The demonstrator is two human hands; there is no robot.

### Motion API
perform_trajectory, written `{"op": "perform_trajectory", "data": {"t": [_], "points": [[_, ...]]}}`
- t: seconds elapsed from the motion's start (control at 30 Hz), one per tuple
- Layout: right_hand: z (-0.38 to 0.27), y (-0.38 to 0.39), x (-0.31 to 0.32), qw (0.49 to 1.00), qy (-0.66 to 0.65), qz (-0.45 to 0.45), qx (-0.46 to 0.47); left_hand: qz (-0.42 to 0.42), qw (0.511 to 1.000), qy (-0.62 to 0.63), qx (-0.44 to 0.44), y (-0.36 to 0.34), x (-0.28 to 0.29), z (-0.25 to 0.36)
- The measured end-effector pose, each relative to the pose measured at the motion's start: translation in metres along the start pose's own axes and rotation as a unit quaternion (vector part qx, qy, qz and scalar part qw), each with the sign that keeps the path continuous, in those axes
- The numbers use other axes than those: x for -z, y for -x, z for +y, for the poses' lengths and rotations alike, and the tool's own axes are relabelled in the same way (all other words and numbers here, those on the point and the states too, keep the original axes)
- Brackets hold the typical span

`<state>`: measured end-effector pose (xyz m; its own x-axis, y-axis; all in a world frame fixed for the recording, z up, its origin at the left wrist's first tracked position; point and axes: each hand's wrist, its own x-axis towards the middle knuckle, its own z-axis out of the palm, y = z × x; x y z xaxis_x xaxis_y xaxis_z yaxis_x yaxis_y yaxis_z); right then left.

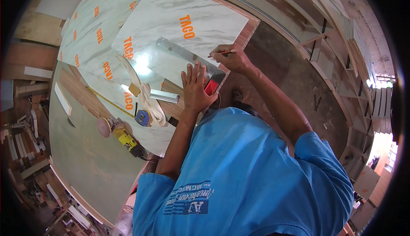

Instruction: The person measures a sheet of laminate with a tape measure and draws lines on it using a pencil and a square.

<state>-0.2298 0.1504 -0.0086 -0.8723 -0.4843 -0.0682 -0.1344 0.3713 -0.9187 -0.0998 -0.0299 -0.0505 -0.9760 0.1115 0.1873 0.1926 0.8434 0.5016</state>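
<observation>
My right hand pinches a red pencil, its tip near the white marble-patterned panel close to the panel's right edge. Flat and with fingers spread, my left hand lies over a square with a red and black handle. The fingertips reach toward its metal blade, which runs across the panel to the upper left. My left thumb is beside the red handle; how firmly it touches cannot be made out. A short silver metal profile lies left of that hand.
Left of me lie a blue tape measure with its yellow tape drawn out, a cream cloth, a small wood block and a yellow-green sander. Open shelving frames stand at the right. Stacked offcuts fill the far left.
</observation>
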Motion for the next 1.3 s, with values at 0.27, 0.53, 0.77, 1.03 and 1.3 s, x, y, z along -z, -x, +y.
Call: {"op": "perform_trajectory", "data": {"t": [0.27, 0.53, 0.77, 1.03, 1.3], "points": [[-0.015, -0.017, -0.015, 0.998, 0.063, -0.024, -0.005, 0.002, 1.0, 0.0, 0.007, 0.002, 0.002, -0.002], [-0.004, -0.034, -0.015, 0.992, 0.098, -0.069, 0.045, -0.001, 1.0, 0.013, 0.004, 0.0, 0.004, -0.002], [-0.011, -0.005, 0.003, 0.992, 0.086, -0.08, 0.036, 0.0, 1.0, 0.022, 0.019, 0.002, 0.003, -0.004], [-0.022, -0.073, -0.036, 0.989, 0.106, -0.078, 0.063, 0.003, 0.999, 0.031, 0.01, 0.002, 0.003, -0.005], [-0.005, -0.027, -0.005, 0.971, 0.179, -0.095, 0.126, 0.005, 0.999, 0.031, 0.016, 0.003, 0.0, -0.009]]}}
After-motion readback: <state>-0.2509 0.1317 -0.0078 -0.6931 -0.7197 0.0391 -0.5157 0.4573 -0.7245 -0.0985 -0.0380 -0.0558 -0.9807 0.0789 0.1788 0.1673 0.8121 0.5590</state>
